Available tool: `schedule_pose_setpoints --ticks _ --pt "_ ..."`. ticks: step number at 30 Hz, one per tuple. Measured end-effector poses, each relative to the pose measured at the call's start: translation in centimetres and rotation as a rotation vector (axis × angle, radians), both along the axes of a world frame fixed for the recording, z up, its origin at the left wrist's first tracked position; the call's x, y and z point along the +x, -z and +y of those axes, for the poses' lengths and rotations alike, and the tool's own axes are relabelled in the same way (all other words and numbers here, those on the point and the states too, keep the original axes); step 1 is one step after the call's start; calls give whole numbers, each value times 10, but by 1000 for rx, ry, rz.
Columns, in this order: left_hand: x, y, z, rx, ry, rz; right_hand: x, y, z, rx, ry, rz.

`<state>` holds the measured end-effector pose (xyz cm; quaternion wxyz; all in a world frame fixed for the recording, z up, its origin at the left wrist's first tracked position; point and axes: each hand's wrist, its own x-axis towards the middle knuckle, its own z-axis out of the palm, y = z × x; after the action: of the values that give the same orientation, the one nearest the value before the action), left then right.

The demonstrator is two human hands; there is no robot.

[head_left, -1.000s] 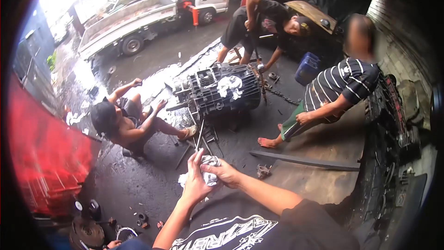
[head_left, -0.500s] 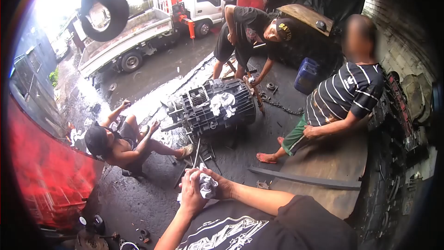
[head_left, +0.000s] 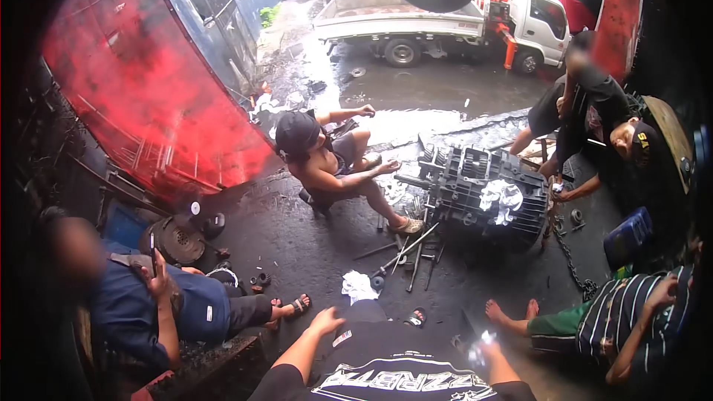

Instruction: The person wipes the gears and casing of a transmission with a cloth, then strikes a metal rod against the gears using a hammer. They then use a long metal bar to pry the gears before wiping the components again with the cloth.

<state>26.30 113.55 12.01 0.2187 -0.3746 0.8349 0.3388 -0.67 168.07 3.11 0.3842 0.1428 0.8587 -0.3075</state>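
My left hand (head_left: 325,321) is over my left thigh, its fingers loosely extended and nothing visible in them. My right hand (head_left: 487,353) is out to the right, smeared by motion; a whitish, blurred patch shows at it, and I cannot make out its fingers or what it holds. A crumpled white rag (head_left: 360,287) lies on the floor in front of my knees. Beyond it stands a large gearbox (head_left: 483,191), gears exposed at its top, with another white rag (head_left: 501,200) draped over its casing.
Several rods and tools (head_left: 407,256) lie before the gearbox. One person (head_left: 334,160) sits left of it; another (head_left: 631,141) bends at its right. Someone in stripes (head_left: 631,312) is at the right, someone in blue (head_left: 193,304) at the left. A chain (head_left: 572,263) crosses the floor.
My hands were together on a white rag; now they are apart, the right one off to the right. A white rag now shows on the floor. My view has swung left.
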Motion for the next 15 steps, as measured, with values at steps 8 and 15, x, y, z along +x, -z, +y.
schedule_pose_setpoints --ticks 8,15 --pt "153 50 12 295 -673 -353 47 -49 8 -70 223 -150" --pt "29 -13 2 274 -495 39 -46 -28 -68 -106 -353 182"
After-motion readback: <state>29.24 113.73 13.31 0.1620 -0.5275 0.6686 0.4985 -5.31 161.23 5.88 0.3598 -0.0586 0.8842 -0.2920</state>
